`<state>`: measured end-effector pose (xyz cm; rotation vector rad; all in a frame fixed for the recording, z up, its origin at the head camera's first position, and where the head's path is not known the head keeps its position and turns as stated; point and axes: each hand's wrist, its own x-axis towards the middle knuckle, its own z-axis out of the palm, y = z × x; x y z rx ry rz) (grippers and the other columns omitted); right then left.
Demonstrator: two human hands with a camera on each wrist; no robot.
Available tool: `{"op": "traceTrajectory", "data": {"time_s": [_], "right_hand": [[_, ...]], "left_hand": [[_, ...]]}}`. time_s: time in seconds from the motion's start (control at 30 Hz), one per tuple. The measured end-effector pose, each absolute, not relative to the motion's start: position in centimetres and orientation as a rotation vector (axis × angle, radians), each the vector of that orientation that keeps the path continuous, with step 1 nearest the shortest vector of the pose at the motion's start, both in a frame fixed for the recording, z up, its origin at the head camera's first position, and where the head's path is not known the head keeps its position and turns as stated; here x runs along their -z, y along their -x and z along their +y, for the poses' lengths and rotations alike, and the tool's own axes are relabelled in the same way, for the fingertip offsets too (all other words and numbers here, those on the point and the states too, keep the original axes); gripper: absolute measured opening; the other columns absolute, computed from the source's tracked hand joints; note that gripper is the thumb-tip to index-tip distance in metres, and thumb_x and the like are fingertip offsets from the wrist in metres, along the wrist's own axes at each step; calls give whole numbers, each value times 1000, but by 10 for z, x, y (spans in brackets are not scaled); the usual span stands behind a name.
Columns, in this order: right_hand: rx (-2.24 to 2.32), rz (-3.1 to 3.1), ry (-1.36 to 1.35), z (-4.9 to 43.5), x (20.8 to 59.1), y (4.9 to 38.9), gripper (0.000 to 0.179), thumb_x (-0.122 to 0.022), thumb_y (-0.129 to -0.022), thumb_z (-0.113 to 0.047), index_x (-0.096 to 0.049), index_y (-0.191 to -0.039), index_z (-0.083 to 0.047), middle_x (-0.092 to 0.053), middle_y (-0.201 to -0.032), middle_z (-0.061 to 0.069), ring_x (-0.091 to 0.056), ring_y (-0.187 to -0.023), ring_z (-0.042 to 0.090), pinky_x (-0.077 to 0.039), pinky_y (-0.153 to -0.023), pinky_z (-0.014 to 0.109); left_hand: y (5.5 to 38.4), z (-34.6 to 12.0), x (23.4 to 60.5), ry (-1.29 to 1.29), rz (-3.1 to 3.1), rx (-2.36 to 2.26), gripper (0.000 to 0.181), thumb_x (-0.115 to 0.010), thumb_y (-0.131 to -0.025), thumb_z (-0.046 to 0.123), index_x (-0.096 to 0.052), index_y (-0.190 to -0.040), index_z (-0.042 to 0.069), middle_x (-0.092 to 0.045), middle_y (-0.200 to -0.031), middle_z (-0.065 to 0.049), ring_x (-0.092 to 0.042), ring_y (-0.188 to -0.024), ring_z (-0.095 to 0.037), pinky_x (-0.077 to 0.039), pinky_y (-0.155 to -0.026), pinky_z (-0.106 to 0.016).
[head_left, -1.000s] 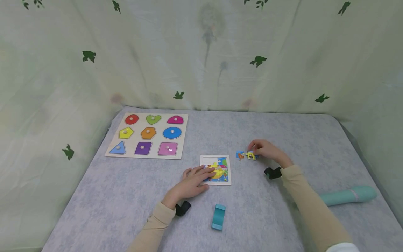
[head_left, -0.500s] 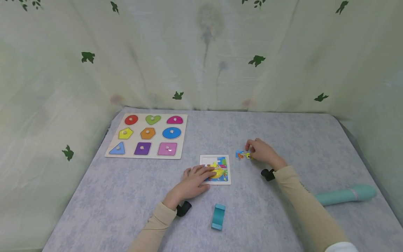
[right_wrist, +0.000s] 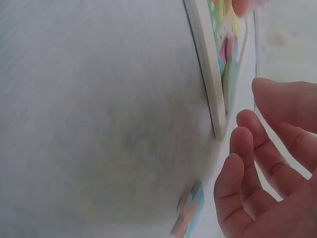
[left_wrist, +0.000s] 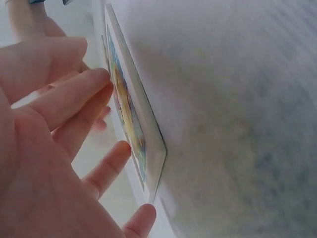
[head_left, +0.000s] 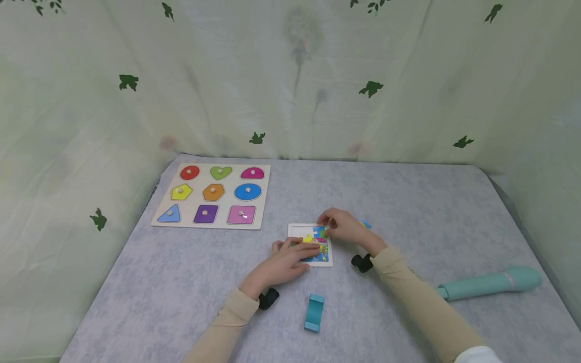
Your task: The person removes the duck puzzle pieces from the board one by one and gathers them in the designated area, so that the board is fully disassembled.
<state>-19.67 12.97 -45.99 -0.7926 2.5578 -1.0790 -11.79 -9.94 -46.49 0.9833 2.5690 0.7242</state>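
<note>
A small jigsaw tray (head_left: 330,254) with a pale rim lies at mid-table, filled with colourful picture pieces save for a bare strip along its far edge. My left hand (head_left: 283,263) lies across its near-left part with fingers extended, their tips against the picture in the left wrist view. Bent over the tray's far right corner is my right hand (head_left: 348,229), thumb close to the curved fingers; I cannot tell if a piece is between them. A blue and yellow jigsaw piece (head_left: 365,225) shows just behind that hand. In the right wrist view a blue and orange piece (right_wrist: 190,210) lies below the fingers.
A larger wooden shape board (head_left: 223,217) with several knobbed shapes lies at the back left. A teal curved block (head_left: 314,312) sits in front of the tray. To the right, a teal cylindrical case (head_left: 495,283) lies beside my right forearm. A patterned curtain hangs behind the table.
My right hand has moved left from the loose jigsaw pieces to the tray's far right corner. My left hand has slid slightly right over the picture.
</note>
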Motion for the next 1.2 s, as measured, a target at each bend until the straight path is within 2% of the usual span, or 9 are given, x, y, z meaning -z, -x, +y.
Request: {"op": "traceTrajectory", "data": {"time_s": [0.17, 0.47, 0.7, 0.93, 1.2], "right_hand": [[1014, 2571, 817, 118, 466, 195, 22, -67, -83, 0, -65, -105, -4, -58, -98, 4, -50, -81, 17, -44, -73, 31], [996, 2567, 755, 111, 463, 189, 25, -73, -80, 1, -65, -103, -2, -56, -96, 5, -54, -91, 21, -46, -84, 37], [997, 2582, 689, 110, 467, 191, 27, -76, -76, 1, -63, -99, -6, -53, -94, 4, -49, -88, 19, -43, -81, 36], [1196, 2515, 726, 124, 468, 195, 20, -64, -83, 8, -60, -95, -6, -57, -86, 5, -50, -80, 19, -42, -73, 34], [1276, 2423, 672, 157, 453, 204, 13, -62, -85, 6, -62, -95, -2, -57, -85, 7, -49, -74, 21, -42, -65, 33]], "left_hand": [[120, -97, 466, -977, 2540, -715, 46, -54, -98, 25, -47, -144, 19, -37, -150, 9, -25, -134, -27, -16, -98, -56], [118, -98, 467, -976, 2523, -741, 46, -54, -98, 22, -47, -143, 17, -37, -150, 7, -22, -137, -32, -14, -99, -59], [119, -97, 467, -949, 2516, -754, 45, -53, -99, 22, -48, -143, 17, -38, -150, 7, -21, -137, -32, -14, -99, -59], [119, -98, 467, -945, 2522, -749, 44, -53, -99, 22, -49, -142, 18, -39, -149, 7, -23, -136, -31, -14, -99, -58], [119, -97, 467, -928, 2523, -756, 44, -53, -98, 21, -49, -142, 18, -40, -148, 8, -24, -136, -31, -13, -100, -58]]}}
